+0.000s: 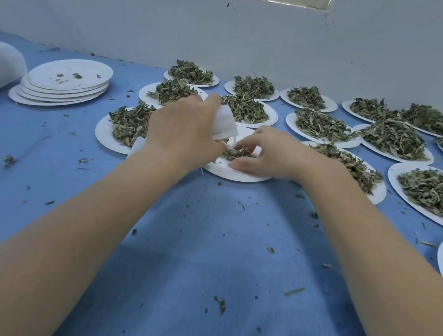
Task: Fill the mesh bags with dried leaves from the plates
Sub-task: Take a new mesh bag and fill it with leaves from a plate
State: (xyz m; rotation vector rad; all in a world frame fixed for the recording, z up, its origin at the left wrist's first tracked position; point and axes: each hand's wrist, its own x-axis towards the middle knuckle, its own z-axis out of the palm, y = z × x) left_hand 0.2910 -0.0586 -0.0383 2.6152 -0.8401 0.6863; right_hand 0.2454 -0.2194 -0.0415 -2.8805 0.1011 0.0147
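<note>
The near plate lies under both hands' fingers. Loaded plates spread behind and right of them; stacked plates sit far left on the desk.

Heaped plates crowd beyond; near cloth open.

place: herb-packing workroom | evidence: rows of leaf-heaped plates, blue table cover, bare wall
</note>
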